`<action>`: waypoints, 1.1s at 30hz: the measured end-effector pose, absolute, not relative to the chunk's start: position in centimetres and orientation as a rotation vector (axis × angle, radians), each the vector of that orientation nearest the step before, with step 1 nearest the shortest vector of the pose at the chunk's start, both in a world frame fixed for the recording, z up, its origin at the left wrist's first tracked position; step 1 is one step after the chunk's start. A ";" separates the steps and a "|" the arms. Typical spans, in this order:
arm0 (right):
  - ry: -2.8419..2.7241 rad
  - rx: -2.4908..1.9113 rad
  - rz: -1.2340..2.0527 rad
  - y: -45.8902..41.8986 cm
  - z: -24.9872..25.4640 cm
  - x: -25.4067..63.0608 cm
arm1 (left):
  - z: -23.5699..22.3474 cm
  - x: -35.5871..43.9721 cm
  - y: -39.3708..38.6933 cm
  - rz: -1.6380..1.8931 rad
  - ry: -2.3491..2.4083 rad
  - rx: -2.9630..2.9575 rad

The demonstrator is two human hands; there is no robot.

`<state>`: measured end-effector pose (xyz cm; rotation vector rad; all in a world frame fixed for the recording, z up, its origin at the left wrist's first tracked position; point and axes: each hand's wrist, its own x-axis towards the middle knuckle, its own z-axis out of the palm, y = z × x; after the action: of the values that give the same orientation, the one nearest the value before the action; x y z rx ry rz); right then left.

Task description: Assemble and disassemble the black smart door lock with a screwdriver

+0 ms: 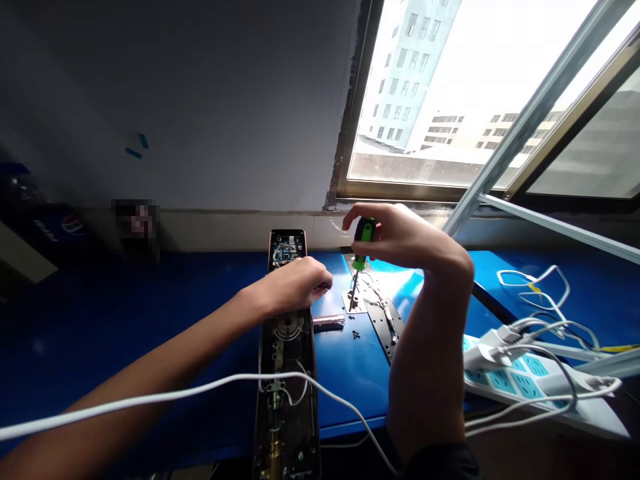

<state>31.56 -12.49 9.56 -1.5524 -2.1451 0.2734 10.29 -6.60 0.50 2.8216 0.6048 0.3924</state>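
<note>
My right hand [395, 237] is shut on a green-and-black screwdriver [363, 243], held upright above the table. Its shaft points down, with the tip on a slotted metal mounting plate [375, 310]. My left hand [300, 283] lies curled over a long dark door-lock body [286, 353], just below its exposed circuit board [287, 251]. Whether that hand grips anything is hidden by the fingers. Several small black screws [355, 335] and a short metal cylinder [329, 323] lie between the lock body and the plate.
The blue tabletop [350, 387] runs along a wall below a bright window [450, 100]. A white power strip [520, 380] and tangled white cables [535, 287] lie to the right. A white cable [150, 395] crosses over my left forearm and the lock body.
</note>
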 end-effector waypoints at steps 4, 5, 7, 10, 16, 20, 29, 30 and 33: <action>-2.106 -1.711 0.519 -11.9 9.0 33.6 | -0.1 15.2 -5.5 0.008 0.698 2.895; -2.094 -1.719 0.546 -11.9 8.9 34.0 | -0.4 16.1 -5.3 -0.039 0.705 2.896; -2.063 -1.739 0.572 -11.9 8.8 34.6 | -1.1 17.3 -5.1 -0.096 0.716 2.895; -2.012 -1.750 0.600 -12.3 8.8 35.2 | -1.9 18.3 -4.9 -0.162 0.730 2.902; -1.960 -1.731 0.630 -12.8 8.6 36.2 | -2.3 19.1 -5.3 -0.272 0.680 2.929; -1.954 -1.724 0.630 -12.8 8.6 36.4 | -2.4 19.3 -5.4 -0.328 0.675 2.962; -2.029 -1.688 0.664 -12.6 8.8 36.0 | -2.8 18.6 -4.8 -0.345 0.692 2.974; -2.037 -1.683 0.667 -12.6 8.9 35.9 | -2.7 18.5 -4.8 -0.328 0.694 2.978; -2.068 -1.643 0.635 -12.4 8.9 35.5 | -2.1 17.8 -4.9 -0.261 0.691 2.993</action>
<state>35.52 -12.44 8.88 -1.6434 -2.0676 0.6354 17.78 -4.94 -2.05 2.9935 0.6912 -0.2607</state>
